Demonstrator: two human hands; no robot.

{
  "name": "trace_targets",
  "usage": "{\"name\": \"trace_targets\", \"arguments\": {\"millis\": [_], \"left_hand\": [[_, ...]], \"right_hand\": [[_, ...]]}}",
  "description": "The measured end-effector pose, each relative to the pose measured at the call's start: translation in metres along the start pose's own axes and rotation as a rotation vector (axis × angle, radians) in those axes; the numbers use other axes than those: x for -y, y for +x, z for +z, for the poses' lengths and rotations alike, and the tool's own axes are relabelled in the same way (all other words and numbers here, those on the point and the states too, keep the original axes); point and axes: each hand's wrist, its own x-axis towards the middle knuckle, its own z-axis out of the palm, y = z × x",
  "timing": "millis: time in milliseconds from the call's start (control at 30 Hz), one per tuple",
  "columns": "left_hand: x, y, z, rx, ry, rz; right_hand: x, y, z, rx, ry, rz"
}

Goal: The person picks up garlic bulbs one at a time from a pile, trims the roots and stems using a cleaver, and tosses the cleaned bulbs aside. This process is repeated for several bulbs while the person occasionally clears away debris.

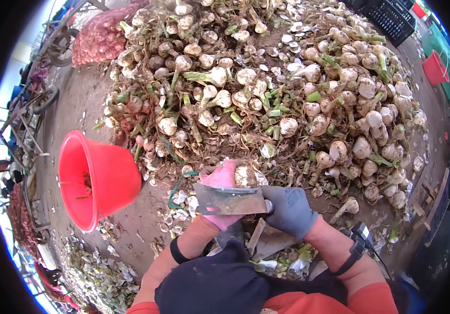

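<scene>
My right hand [290, 209], in a grey glove, is closed round the handle of a cleaver [230, 201]. Its broad blade lies across in front of my left hand [222, 174], which wears a pink glove. The left fingers are curled against a garlic bulb [245, 177], just beyond the blade's upper edge; part of this hand is hidden behind the blade. Garlic skins [182, 199] and a green strap [174, 191] lie to the left of my hands. A big heap of garlic bulbs with roots and stems [220, 99] spreads out ahead.
A red bucket [125, 172] lies tipped on its side at the left. Another garlic pile [361, 120] rises at the right. A filled red mesh sack [99, 39], black crates [390, 21] and a second red bucket [435, 68] stand farther back. Leaf scraps [96, 272] cover the lower left ground.
</scene>
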Motion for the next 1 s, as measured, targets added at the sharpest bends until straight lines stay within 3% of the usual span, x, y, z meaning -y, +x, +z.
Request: {"name": "trace_targets", "arguments": {"millis": [133, 300, 333, 400, 433, 467, 533, 567, 633, 667, 733, 800, 833, 867, 933, 1000], "left_hand": [[-0.008, -0.001, 0.003, -0.102, -0.005, 0.032], [-0.006, -0.007, 0.014, -0.034, -0.157, -0.136], [-0.005, -0.012, 0.023, -0.093, -0.092, -0.147], [-0.008, -0.012, 0.006, 0.009, -0.345, -0.106], [-0.009, -0.007, 0.003, -0.027, -0.404, -0.199], [-0.015, -0.001, -0.001, 0.024, -0.66, -0.379], [0.019, 0.004, 0.026, 0.001, -0.397, -0.216], [0.017, 0.002, 0.021, 0.007, -0.4, -0.224], [0.007, 0.009, 0.012, -0.171, 0.126, -0.035], [0.005, 0.013, 0.009, -0.173, 0.125, -0.033], [0.001, 0.015, 0.003, -0.064, -0.869, -0.333], [0.005, 0.015, -0.005, -0.126, -1.139, -0.432], [0.019, 0.014, -0.002, -0.091, -1.453, -0.454], [0.024, 0.015, -0.003, -0.05, -1.767, -0.471], [0.022, 0.017, -0.001, 0.003, -1.825, -0.537], [0.01, 0.017, -0.001, -0.061, -1.96, -0.732]], "right_hand": [[0.0, 0.002, 0.009, -0.074, 0.033, 0.013], [-0.031, 0.003, 0.018, -0.15, 0.066, -0.002], [-0.058, 0.006, 0.017, -0.198, 0.018, 0.171], [-0.089, 0.006, 0.006, -0.193, -0.102, 0.412], [-0.089, 0.006, 0.008, -0.259, -0.058, 0.357], [-0.07, -0.002, 0.005, -0.326, -0.013, 0.34], [-0.059, 0.005, 0.006, -0.34, 0.063, 0.346], [-0.055, 0.0, 0.011, -0.315, 0.146, 0.358], [-0.059, -0.003, 0.019, -0.296, 0.19, 0.35], [-0.058, -0.001, 0.019, -0.281, 0.244, 0.335], [-0.049, -0.003, 0.016, -0.277, 0.301, 0.315], [-0.036, -0.003, 0.006, -0.2, 0.379, 0.209], [-0.041, -0.003, 0.014, -0.265, 0.37, 0.023], [-0.038, -0.003, 0.012, -0.267, 0.371, 0.022], [-0.03, -0.003, 0.008, -0.113, 0.253, -0.098], [-0.031, -0.001, 0.014, -0.111, 0.221, -0.099]]}}
